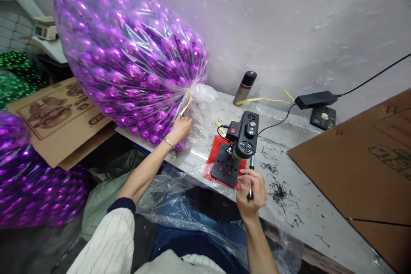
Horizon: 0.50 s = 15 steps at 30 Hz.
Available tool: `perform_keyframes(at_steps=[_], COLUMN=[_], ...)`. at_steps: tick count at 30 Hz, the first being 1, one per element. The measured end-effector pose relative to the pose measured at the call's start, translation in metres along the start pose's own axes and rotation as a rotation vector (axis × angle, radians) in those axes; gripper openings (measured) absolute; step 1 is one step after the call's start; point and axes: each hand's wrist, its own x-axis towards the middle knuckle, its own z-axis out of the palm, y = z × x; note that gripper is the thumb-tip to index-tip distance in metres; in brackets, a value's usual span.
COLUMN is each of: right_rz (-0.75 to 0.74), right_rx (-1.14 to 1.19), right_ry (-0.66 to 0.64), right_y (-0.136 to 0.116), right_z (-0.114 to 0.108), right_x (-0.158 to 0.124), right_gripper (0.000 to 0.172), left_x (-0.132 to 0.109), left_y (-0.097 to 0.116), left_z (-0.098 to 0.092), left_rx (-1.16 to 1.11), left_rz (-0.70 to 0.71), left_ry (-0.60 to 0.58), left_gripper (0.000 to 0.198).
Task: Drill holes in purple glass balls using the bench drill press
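A large clear plastic bag (pixel 128 47) full of shiny purple baubles rests on the table edge, tied at its neck with a yellow strip (pixel 186 105). My left hand (pixel 179 130) reaches into the plastic under the bag's neck, fingers curled on the film. My right hand (pixel 252 192) is closed round the lever handle (pixel 251 175) of a small black press machine (pixel 242 139). The machine stands on a black base plate (pixel 227 169) over a red mat (pixel 215 154).
A dark spray can (pixel 244 87) stands by the wall, a black power adapter (pixel 315 99) with cable to its right. Brown cardboard (pixel 362 162) covers the table's right side. Small black wire bits (pixel 278 188) lie scattered. More purple and green baubles and a cardboard box (pixel 61 115) sit at left.
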Motion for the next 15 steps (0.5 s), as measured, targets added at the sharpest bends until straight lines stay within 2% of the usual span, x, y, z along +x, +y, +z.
perform_keyframes(at_steps=[1, 3, 5, 6, 8, 9, 11, 13, 14, 15], right_rz=[0.013, 0.063, 0.176, 0.262, 0.444, 0.503, 0.492, 0.397, 0.377, 0.423], right_rx=[0.027, 0.082, 0.124, 0.145, 0.186, 0.217, 0.285, 0.355, 0.387, 0.414], right_ry=[0.023, 0.094, 0.203, 0.26, 0.328, 0.297, 0.092, -0.131, -0.179, -0.185], right_y=[0.002, 0.003, -0.002, -0.007, -0.024, -0.033, -0.051, -0.061, -0.062, -0.061], right_z=[0.002, 0.007, 0.014, 0.017, 0.026, 0.032, 0.048, 0.074, 0.091, 0.112], right_x=[-0.001, -0.005, -0.015, -0.023, -0.042, -0.052, -0.065, -0.061, -0.051, -0.035], right_gripper=[0.01, 0.037, 0.063, 0.067, 0.059, 0.053, 0.041, 0.032, 0.028, 0.028], left_x=[-0.006, -0.015, -0.021, -0.022, -0.02, -0.017, -0.007, 0.003, 0.007, 0.009], left_y=[-0.002, -0.009, -0.018, -0.022, -0.028, -0.029, -0.031, -0.032, -0.033, -0.034], left_z=[-0.002, -0.007, -0.013, -0.015, -0.019, -0.02, -0.021, -0.023, -0.024, -0.026], left_rx=[0.015, 0.016, -0.01, -0.027, -0.06, -0.072, -0.094, -0.124, -0.14, -0.156], left_rz=[-0.017, -0.077, -0.107, -0.11, -0.151, -0.198, -0.317, -0.41, -0.431, -0.438], left_ry=[0.007, 0.009, 0.05, 0.103, 0.239, 0.294, 0.331, 0.271, 0.225, 0.181], left_gripper=[0.033, 0.039, 0.043, 0.044, 0.047, 0.05, 0.057, 0.055, 0.049, 0.042])
